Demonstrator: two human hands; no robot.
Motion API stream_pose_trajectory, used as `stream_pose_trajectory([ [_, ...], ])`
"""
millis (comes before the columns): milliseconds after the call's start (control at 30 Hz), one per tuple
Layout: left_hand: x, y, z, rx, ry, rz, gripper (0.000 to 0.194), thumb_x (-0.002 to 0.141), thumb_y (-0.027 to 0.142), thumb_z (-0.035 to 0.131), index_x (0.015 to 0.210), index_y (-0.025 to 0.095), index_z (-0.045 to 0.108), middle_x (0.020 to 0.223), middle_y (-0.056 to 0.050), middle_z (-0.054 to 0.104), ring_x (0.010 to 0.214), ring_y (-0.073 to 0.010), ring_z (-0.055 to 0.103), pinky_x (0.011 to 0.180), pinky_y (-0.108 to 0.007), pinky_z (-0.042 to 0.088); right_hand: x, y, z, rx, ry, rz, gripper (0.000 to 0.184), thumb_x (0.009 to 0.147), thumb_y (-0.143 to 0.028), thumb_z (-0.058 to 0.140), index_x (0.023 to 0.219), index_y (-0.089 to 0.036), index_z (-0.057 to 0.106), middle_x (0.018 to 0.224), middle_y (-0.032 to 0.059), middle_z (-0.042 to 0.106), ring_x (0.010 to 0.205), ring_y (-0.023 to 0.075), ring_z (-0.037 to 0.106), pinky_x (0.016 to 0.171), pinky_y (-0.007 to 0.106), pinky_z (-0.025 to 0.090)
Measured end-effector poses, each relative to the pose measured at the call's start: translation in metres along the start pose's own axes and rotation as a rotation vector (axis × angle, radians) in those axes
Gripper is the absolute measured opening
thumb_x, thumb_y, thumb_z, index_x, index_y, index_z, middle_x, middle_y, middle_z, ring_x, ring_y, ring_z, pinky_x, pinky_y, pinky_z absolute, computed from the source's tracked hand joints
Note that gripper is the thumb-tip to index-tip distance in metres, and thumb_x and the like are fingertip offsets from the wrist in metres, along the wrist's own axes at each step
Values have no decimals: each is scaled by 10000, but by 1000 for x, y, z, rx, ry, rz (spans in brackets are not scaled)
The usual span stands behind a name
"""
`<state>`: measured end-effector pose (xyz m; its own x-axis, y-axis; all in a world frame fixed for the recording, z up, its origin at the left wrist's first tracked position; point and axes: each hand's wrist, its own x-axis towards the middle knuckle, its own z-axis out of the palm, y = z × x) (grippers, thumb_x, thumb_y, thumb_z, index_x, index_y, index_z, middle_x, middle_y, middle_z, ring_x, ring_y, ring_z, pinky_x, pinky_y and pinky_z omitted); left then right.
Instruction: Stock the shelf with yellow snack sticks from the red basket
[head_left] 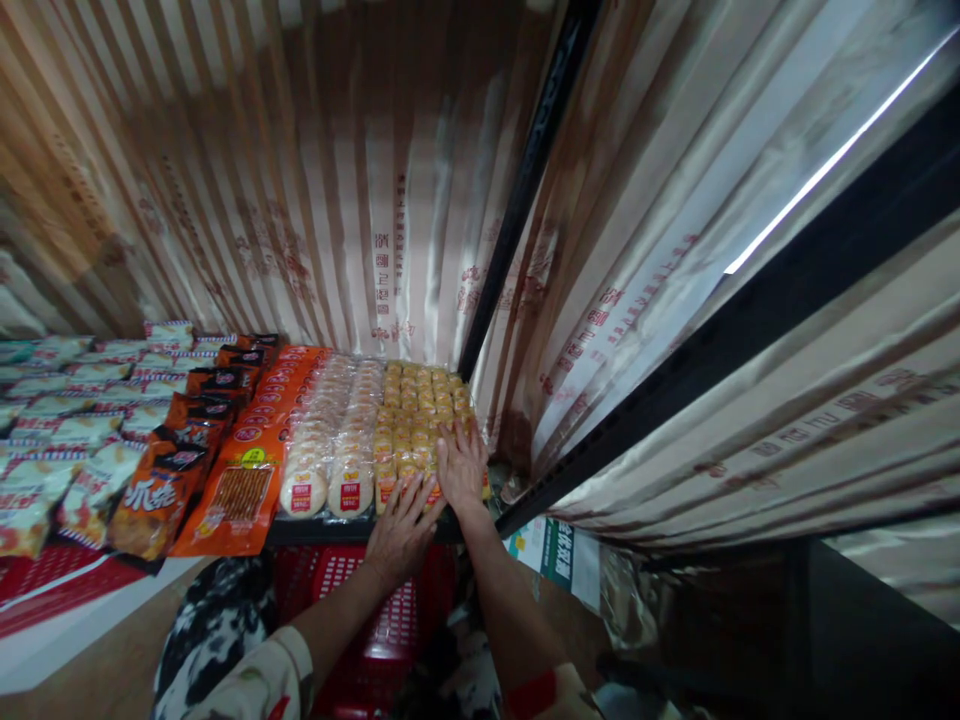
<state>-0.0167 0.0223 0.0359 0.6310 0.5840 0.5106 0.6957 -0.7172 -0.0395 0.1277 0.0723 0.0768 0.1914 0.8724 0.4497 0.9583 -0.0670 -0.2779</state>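
Rows of small yellow packaged snacks [420, 400] lie in a block at the right end of the shelf. My left hand [403, 522] rests on the front edge of this block, fingers spread and pointing forward. On its right side lies my right hand [463, 463], palm down with the fingers stretched out. Neither hand grips anything. Just left of the block are two rows of clear-wrapped round white biscuits or cakes [349, 485] with red labels. Beyond these lie orange packets [238, 495] with brown sticks pictured on them.
Black and orange snack bags [159, 490] and pale bags [45, 485] fill the shelf's left part. Black metal posts [517, 200] stand at the corner, with pleated printed curtain [337, 200] behind. A red plastic basket [390, 625] sits below the shelf edge.
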Motion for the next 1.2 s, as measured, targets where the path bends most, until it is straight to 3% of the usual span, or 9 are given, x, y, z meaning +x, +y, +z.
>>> stream_pose_trajectory([
  [700,-4,-1,4,-38,23,-16,481,865,314,468,1333,216,423,1455,-94,347,1371,-252,241,1131,-478,163,-9,3,6,78,28,30,484,956,-315,208,1130,-209,647,1287,49,556,1334,241,246,1061,466,235],
  [967,-5,-2,6,-34,31,-6,497,858,288,471,1349,250,404,1461,-76,339,1369,-264,243,1118,-474,188,-9,7,6,50,10,16,461,952,-308,216,1242,-212,561,1317,49,527,1338,233,233,1062,454,230],
  [1200,-5,-2,5,-49,48,-10,501,850,253,469,1347,237,408,1458,-94,340,1371,-249,242,1123,-462,191,-9,6,5,43,10,0,431,940,-300,263,1226,-216,574,1323,52,519,1336,239,240,1066,454,219],
])
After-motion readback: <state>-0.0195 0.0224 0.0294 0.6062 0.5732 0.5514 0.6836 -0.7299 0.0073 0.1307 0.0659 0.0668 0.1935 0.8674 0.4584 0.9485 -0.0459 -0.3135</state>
